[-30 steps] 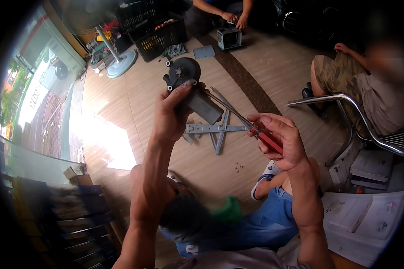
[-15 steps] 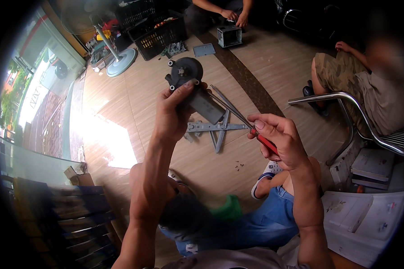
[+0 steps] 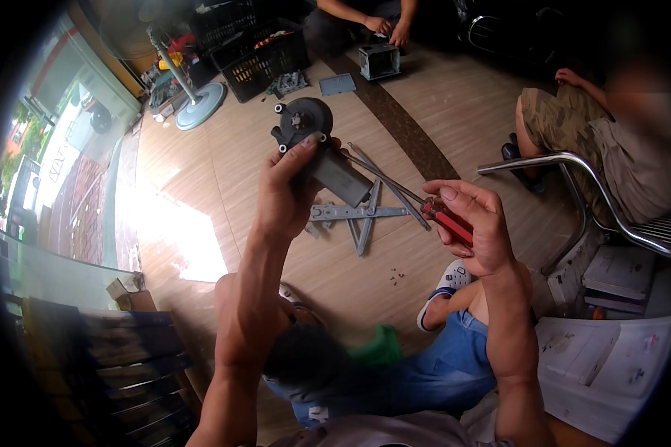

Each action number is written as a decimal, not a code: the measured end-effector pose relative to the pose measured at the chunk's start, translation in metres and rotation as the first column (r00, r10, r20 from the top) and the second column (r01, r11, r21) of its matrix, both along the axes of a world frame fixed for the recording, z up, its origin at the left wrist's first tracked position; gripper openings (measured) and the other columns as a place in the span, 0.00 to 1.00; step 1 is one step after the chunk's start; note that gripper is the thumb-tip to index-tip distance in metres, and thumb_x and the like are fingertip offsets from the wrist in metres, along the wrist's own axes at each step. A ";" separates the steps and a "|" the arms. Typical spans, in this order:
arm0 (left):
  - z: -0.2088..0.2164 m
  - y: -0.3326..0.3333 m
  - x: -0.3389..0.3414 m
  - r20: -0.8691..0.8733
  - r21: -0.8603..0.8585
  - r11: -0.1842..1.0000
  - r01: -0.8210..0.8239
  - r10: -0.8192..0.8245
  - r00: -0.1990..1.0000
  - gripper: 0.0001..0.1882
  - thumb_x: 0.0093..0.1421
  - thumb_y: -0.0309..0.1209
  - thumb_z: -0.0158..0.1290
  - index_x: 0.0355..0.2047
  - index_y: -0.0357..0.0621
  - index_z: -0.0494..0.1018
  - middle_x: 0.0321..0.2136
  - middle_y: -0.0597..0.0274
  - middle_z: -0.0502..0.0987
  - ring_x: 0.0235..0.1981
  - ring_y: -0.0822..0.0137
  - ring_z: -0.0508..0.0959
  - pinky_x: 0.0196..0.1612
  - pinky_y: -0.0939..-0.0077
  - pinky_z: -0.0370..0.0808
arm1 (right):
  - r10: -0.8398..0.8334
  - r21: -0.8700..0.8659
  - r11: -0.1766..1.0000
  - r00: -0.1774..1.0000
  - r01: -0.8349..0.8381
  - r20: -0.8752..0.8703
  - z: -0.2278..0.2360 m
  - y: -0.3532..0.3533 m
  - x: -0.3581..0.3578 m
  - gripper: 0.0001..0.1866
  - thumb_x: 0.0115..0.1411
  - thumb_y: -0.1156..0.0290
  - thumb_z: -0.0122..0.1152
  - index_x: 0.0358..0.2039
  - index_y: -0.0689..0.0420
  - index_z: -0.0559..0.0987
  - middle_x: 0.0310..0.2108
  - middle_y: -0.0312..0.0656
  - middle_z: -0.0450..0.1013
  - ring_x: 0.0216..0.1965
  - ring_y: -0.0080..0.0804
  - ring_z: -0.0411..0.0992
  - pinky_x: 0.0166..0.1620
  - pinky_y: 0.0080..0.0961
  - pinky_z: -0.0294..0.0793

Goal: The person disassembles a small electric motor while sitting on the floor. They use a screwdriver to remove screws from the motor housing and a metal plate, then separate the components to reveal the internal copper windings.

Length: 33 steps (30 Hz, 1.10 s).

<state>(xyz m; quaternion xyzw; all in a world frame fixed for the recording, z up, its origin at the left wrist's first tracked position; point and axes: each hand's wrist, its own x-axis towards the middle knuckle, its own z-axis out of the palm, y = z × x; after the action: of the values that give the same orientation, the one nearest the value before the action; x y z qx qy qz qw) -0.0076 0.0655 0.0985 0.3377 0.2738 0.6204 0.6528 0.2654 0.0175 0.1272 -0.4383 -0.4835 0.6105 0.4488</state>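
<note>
- Head view: the left hand (image 3: pixel 287 197) grips a grey window motor (image 3: pixel 317 145), held up over the floor (image 3: pixel 224 186).
- The right hand (image 3: pixel 473 227) pinches a red-handled screwdriver (image 3: pixel 417 205), its tip at the motor.
- It is best to hold the motor still and keep the tip straight.

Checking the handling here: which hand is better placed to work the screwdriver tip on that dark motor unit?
The right hand, probably. It already grips the red-handled screwdriver, whose shaft points at the dark grey metal motor unit. The left hand is wrapped around that unit, holding it up.
</note>
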 end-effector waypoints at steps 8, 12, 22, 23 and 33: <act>-0.006 0.001 0.000 0.014 -0.023 0.999 0.046 -0.046 0.999 0.16 0.66 0.34 0.54 0.47 0.31 0.74 0.42 0.48 0.81 0.43 0.60 0.83 0.51 0.62 0.80 | -0.292 0.660 0.739 0.822 -0.131 0.490 -0.017 -0.001 -0.008 0.14 0.58 0.71 0.68 0.44 0.62 0.82 0.26 0.43 0.78 0.24 0.25 0.77 0.25 0.18 0.72; -0.006 0.001 -0.005 -0.004 -0.031 0.996 0.082 -0.082 0.997 0.24 0.67 0.39 0.51 0.55 0.32 0.67 0.50 0.44 0.78 0.50 0.54 0.80 0.56 0.58 0.78 | -0.462 0.794 0.592 0.750 -0.136 0.473 -0.017 -0.002 -0.010 0.14 0.57 0.72 0.67 0.44 0.60 0.82 0.26 0.43 0.77 0.25 0.25 0.77 0.27 0.19 0.73; -0.012 0.000 -0.003 0.046 -0.034 0.989 0.146 -0.145 0.988 0.24 0.67 0.40 0.52 0.55 0.33 0.68 0.48 0.45 0.78 0.50 0.54 0.80 0.57 0.58 0.78 | -0.319 0.266 0.882 0.907 0.390 -0.274 -0.010 -0.003 -0.007 0.14 0.66 0.72 0.60 0.47 0.68 0.78 0.28 0.41 0.76 0.20 0.21 0.70 0.20 0.17 0.67; -0.012 -0.001 0.000 0.048 -0.033 0.989 0.146 -0.144 0.988 0.24 0.67 0.40 0.52 0.55 0.33 0.68 0.48 0.45 0.78 0.50 0.54 0.80 0.57 0.58 0.78 | -0.350 0.253 0.865 0.883 0.432 -0.311 -0.011 -0.003 -0.011 0.14 0.67 0.70 0.58 0.47 0.68 0.78 0.31 0.43 0.77 0.19 0.20 0.70 0.18 0.18 0.66; -0.013 0.000 0.008 0.170 -0.098 0.993 0.062 -0.045 0.984 0.22 0.67 0.39 0.52 0.53 0.33 0.69 0.46 0.46 0.79 0.46 0.56 0.82 0.52 0.64 0.82 | -0.435 0.293 0.840 0.890 0.457 -0.140 0.002 -0.010 -0.032 0.18 0.69 0.67 0.55 0.56 0.61 0.73 0.35 0.45 0.77 0.13 0.14 0.63 0.14 0.13 0.61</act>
<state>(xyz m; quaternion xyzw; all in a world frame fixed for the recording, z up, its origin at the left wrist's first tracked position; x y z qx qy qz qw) 0.0009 0.0656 0.0850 0.2574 0.2405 0.6138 0.7065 0.2329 0.0076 0.1296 -0.4395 -0.4449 0.4177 0.6591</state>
